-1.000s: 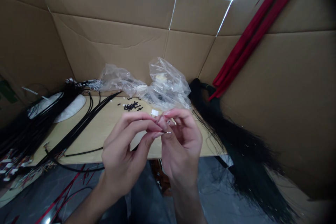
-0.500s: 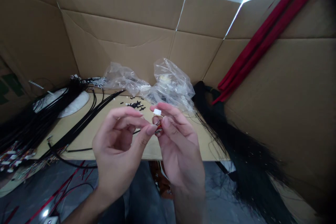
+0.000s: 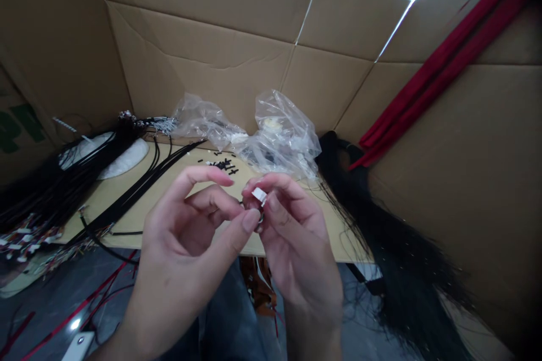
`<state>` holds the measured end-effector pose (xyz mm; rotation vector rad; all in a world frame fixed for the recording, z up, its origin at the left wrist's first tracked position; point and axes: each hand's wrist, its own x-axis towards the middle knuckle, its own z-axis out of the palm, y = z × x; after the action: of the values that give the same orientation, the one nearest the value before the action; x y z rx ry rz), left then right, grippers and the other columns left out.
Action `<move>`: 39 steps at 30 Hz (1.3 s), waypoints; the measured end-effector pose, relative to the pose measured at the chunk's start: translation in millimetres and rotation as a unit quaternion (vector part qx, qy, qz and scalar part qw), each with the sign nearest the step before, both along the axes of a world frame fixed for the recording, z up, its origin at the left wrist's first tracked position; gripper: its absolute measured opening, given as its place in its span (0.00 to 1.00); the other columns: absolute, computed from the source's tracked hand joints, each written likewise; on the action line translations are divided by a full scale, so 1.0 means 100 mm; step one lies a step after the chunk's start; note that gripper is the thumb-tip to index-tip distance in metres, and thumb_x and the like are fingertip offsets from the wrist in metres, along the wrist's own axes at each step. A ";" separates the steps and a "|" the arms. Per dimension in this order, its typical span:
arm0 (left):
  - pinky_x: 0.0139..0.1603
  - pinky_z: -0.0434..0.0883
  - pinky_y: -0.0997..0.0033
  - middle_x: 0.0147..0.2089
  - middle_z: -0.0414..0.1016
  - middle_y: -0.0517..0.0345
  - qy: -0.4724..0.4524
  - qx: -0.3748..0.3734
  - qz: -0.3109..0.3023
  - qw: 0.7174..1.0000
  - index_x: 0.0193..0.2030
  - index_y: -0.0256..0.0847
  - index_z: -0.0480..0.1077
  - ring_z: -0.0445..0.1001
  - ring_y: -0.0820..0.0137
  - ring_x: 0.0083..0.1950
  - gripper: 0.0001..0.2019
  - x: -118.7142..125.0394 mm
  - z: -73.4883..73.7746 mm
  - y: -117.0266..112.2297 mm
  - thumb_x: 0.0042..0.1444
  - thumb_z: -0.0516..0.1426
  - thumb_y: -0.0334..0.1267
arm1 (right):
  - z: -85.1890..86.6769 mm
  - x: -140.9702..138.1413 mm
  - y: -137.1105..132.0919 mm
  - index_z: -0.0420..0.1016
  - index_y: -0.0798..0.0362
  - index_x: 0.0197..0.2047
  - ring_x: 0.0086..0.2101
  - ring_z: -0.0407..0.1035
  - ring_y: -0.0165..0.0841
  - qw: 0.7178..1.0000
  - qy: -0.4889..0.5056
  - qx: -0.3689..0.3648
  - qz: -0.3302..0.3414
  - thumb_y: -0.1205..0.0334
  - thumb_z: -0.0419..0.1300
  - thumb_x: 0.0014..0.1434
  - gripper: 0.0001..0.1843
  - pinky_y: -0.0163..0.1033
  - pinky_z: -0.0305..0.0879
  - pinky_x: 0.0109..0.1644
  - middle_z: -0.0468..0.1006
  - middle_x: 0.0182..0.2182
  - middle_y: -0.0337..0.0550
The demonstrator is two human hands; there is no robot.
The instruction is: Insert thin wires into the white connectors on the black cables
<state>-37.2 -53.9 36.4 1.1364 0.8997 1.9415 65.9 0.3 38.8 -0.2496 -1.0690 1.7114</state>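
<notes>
Above the table's front part, my two hands meet at a small white plug connector (image 3: 259,196). My right hand (image 3: 298,237) grips the connector between thumb and fingers, its white housing tilted and showing above the thumb. Thumb and index finger of my left hand (image 3: 199,237) pinch together just below and left of the connector, at the thin wires that run into it. Most of those wires are hidden behind the fingertips. Behind the hands, several small black pieces (image 3: 224,164) lie scattered on the table (image 3: 173,194).
Clear plastic bags (image 3: 275,141) lie against the cardboard wall (image 3: 203,39). Black cables (image 3: 127,203) with connectors spread over the left side. A bundle of thin black wires (image 3: 389,237) hangs off the right edge. Red cloth (image 3: 423,84) drapes over the right wall.
The white connector has tilted and sunk lower between my right fingers. Both hands have come slightly nearer, and the view has shifted a little.
</notes>
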 end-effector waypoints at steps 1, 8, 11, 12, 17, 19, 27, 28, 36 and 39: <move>0.36 0.76 0.85 0.27 0.74 0.66 0.003 -0.001 0.000 1.000 0.44 0.45 0.70 0.76 0.79 0.31 0.12 0.00 0.01 -0.02 0.55 0.64 0.28 | 0.00 0.00 0.00 0.81 0.50 0.36 0.33 0.73 0.21 1.000 0.002 -0.003 0.002 0.66 0.68 0.55 0.04 0.23 0.70 0.38 0.80 0.32 0.34; 0.36 0.77 0.84 0.26 0.74 0.65 0.005 0.018 -0.030 0.999 0.43 0.46 0.71 0.76 0.78 0.31 0.12 -0.03 0.04 -0.04 0.55 0.64 0.27 | 0.03 0.00 -0.07 0.82 0.49 0.39 0.35 0.75 0.21 0.996 0.047 -0.039 0.060 0.68 0.67 0.57 0.06 0.21 0.72 0.42 0.81 0.32 0.35; 0.36 0.76 0.87 0.27 0.75 0.64 -0.009 0.006 -0.079 0.997 0.45 0.46 0.72 0.75 0.80 0.30 0.12 -0.08 0.03 -0.04 0.57 0.63 0.28 | 0.04 0.00 -0.09 0.83 0.50 0.38 0.34 0.76 0.21 0.993 0.061 -0.054 0.083 0.68 0.66 0.58 0.06 0.21 0.72 0.41 0.82 0.32 0.35; 0.36 0.77 0.87 0.27 0.75 0.64 -0.014 0.002 -0.091 0.996 0.46 0.46 0.72 0.75 0.80 0.30 0.12 -0.09 0.02 -0.04 0.58 0.63 0.29 | 0.04 0.00 -0.10 0.82 0.50 0.38 0.34 0.76 0.21 0.992 0.068 -0.056 0.091 0.69 0.66 0.58 0.06 0.21 0.72 0.40 0.83 0.32 0.35; 0.36 0.77 0.86 0.27 0.75 0.64 -0.031 0.002 -0.124 0.992 0.46 0.45 0.73 0.75 0.80 0.30 0.12 -0.17 0.01 -0.02 0.57 0.63 0.28 | 0.03 -0.02 -0.09 0.82 0.53 0.39 0.34 0.77 0.20 0.984 0.102 -0.073 0.127 0.70 0.63 0.61 0.06 0.21 0.73 0.40 0.83 0.34 0.35; 0.35 0.76 0.88 0.26 0.76 0.64 -0.042 -0.006 -0.135 0.990 0.45 0.45 0.74 0.75 0.80 0.29 0.12 -0.19 0.01 0.00 0.56 0.63 0.28 | 0.03 -0.03 -0.09 0.82 0.53 0.39 0.35 0.77 0.20 0.982 0.103 -0.087 0.130 0.70 0.64 0.60 0.06 0.21 0.74 0.41 0.83 0.34 0.35; 0.35 0.77 0.89 0.26 0.80 0.65 -0.126 -0.028 -0.197 0.972 0.42 0.44 0.75 0.79 0.80 0.29 0.12 -0.21 0.06 0.06 0.53 0.66 0.26 | 0.04 -0.05 -0.11 0.82 0.51 0.36 0.32 0.77 0.19 0.975 0.103 -0.154 0.121 0.71 0.70 0.52 0.08 0.19 0.73 0.39 0.83 0.33 0.32; 0.34 0.76 0.89 0.27 0.80 0.64 -0.126 -0.028 -0.198 0.972 0.42 0.43 0.75 0.79 0.80 0.30 0.12 -0.21 0.06 0.07 0.54 0.65 0.25 | 0.04 -0.05 -0.11 0.82 0.51 0.36 0.33 0.77 0.19 0.974 0.108 -0.153 0.125 0.71 0.70 0.53 0.07 0.19 0.73 0.40 0.83 0.33 0.32; 0.35 0.77 0.89 0.28 0.79 0.66 -0.070 -0.028 -0.152 0.985 0.41 0.47 0.73 0.79 0.80 0.31 0.12 -0.22 0.03 0.05 0.56 0.64 0.26 | 0.01 -0.06 -0.14 0.81 0.54 0.39 0.34 0.77 0.19 0.967 0.133 -0.168 0.135 0.70 0.66 0.58 0.06 0.20 0.74 0.41 0.84 0.34 0.35; 0.35 0.78 0.88 0.28 0.79 0.67 -0.054 -0.031 -0.134 0.989 0.42 0.47 0.72 0.79 0.80 0.31 0.12 -0.23 0.04 0.03 0.56 0.64 0.26 | 0.02 -0.07 -0.14 0.81 0.54 0.40 0.34 0.77 0.18 0.963 0.139 -0.181 0.145 0.70 0.66 0.57 0.06 0.21 0.74 0.42 0.83 0.34 0.35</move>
<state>-59.8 -50.8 40.3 1.0482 0.7045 1.7261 59.2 -14.1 40.6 -0.0787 -0.6020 2.1323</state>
